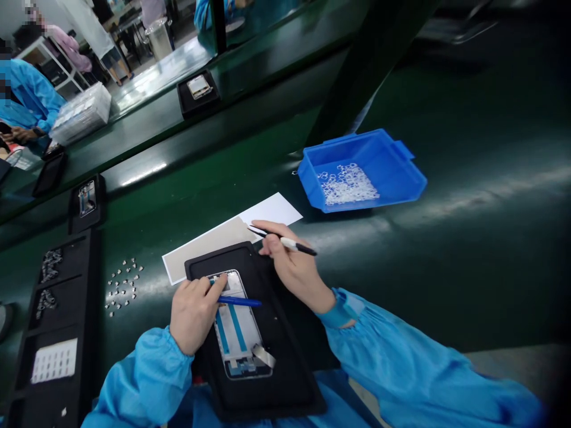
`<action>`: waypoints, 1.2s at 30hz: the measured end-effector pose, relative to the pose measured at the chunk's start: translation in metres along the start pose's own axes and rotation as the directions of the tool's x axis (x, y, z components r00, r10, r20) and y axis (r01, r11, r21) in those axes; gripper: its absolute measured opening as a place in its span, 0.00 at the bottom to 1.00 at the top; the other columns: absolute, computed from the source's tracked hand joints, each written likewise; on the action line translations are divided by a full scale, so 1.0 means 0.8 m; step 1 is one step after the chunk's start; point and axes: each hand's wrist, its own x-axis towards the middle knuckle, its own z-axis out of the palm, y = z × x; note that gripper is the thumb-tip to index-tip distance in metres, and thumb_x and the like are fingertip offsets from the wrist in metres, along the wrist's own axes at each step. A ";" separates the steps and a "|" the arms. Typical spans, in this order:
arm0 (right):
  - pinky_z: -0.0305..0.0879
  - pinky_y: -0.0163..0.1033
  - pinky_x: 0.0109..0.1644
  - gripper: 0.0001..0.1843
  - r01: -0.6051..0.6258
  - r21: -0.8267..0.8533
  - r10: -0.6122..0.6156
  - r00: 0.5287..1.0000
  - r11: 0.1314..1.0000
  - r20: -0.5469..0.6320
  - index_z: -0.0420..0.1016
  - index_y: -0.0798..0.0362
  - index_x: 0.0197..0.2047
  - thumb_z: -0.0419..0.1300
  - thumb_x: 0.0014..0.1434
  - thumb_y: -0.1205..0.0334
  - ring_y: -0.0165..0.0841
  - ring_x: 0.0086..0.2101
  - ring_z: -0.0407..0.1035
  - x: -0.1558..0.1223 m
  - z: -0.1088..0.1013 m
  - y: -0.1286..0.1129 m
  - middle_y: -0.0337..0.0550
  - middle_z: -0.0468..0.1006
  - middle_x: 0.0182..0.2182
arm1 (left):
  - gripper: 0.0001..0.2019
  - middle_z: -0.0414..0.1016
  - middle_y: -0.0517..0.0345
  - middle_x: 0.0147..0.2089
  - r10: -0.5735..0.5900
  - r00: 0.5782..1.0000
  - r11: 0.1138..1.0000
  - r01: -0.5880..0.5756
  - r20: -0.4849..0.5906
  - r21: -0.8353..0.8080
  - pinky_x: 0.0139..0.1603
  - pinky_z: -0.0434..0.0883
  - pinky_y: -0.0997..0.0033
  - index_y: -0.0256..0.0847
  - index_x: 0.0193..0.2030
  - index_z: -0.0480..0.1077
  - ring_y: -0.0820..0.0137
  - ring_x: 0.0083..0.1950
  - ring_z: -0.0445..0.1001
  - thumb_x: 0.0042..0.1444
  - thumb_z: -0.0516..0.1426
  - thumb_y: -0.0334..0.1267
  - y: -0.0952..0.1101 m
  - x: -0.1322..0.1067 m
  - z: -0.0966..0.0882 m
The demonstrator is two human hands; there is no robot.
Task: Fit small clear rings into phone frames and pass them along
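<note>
A white phone frame [241, 333] lies in a black tray [285, 368] in front of me. My left hand [194, 315] rests on the frame's upper end, fingers curled round a thin blue tool [241, 302] that lies across the frame. My right hand [292, 264] hovers at the tray's far right corner, pinching black-and-white tweezers [285, 241] that point left over a white sheet [232, 235].
A blue bin [401, 172] with small clear parts sits far right. Several small metal parts [121, 285] lie loose on the green table left of the tray. A long black parts tray [53, 333] runs along the left edge. Other workers sit at far left.
</note>
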 end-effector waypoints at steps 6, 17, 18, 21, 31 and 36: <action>0.74 0.35 0.29 0.25 -0.178 0.144 0.188 0.980 0.974 -0.060 0.75 0.52 0.47 0.52 0.64 0.39 0.34 0.31 0.73 0.039 -0.014 0.011 0.41 0.73 0.29 | 0.16 0.71 0.60 0.32 0.064 0.994 0.998 -0.064 0.091 -0.003 0.30 0.65 0.64 0.38 0.52 0.71 0.67 0.29 0.71 0.55 0.59 0.26 -0.002 0.013 -0.013; 0.73 0.42 0.33 0.26 -0.248 -0.016 0.248 0.969 0.969 -0.004 0.75 0.54 0.32 0.61 0.51 0.37 0.40 0.27 0.75 0.082 -0.004 0.051 0.44 0.77 0.23 | 0.14 0.72 0.51 0.58 -0.163 0.981 0.974 0.177 0.105 -0.141 0.30 0.72 0.70 0.46 0.56 0.69 0.66 0.39 0.79 0.68 0.49 0.42 0.000 0.108 0.008; 0.73 0.43 0.34 0.25 -0.248 -0.030 0.248 0.969 0.968 -0.018 0.74 0.54 0.32 0.61 0.52 0.37 0.41 0.28 0.75 0.079 -0.004 0.052 0.45 0.78 0.23 | 0.14 0.71 0.51 0.60 -0.153 0.978 0.976 0.172 0.142 -0.132 0.31 0.73 0.68 0.47 0.56 0.69 0.65 0.39 0.80 0.68 0.50 0.44 0.001 0.117 0.010; 0.73 0.43 0.35 0.23 -0.242 -0.051 0.240 0.970 0.969 -0.041 0.71 0.52 0.31 0.60 0.53 0.37 0.42 0.30 0.77 0.069 -0.007 0.050 0.45 0.79 0.25 | 0.15 0.67 0.51 0.65 -0.121 0.967 0.983 0.147 0.224 -0.106 0.33 0.74 0.66 0.50 0.56 0.70 0.63 0.39 0.80 0.67 0.49 0.47 0.002 0.131 0.011; 0.70 0.40 0.30 0.20 -0.253 -0.124 0.250 0.967 0.960 -0.041 0.67 0.50 0.29 0.64 0.51 0.42 0.42 0.26 0.76 0.068 -0.019 0.052 0.41 0.77 0.21 | 0.16 0.65 0.48 0.67 -0.124 0.963 0.980 0.156 0.239 -0.119 0.32 0.75 0.62 0.51 0.57 0.69 0.61 0.36 0.81 0.67 0.50 0.46 0.000 0.129 0.014; 0.70 0.40 0.31 0.19 -0.271 -0.121 0.271 0.962 0.955 -0.018 0.67 0.50 0.29 0.63 0.51 0.43 0.42 0.28 0.77 0.070 -0.017 0.053 0.43 0.79 0.24 | 0.17 0.64 0.49 0.67 -0.127 0.959 0.980 0.161 0.252 -0.119 0.32 0.76 0.60 0.51 0.58 0.69 0.60 0.36 0.81 0.67 0.49 0.47 0.001 0.129 0.014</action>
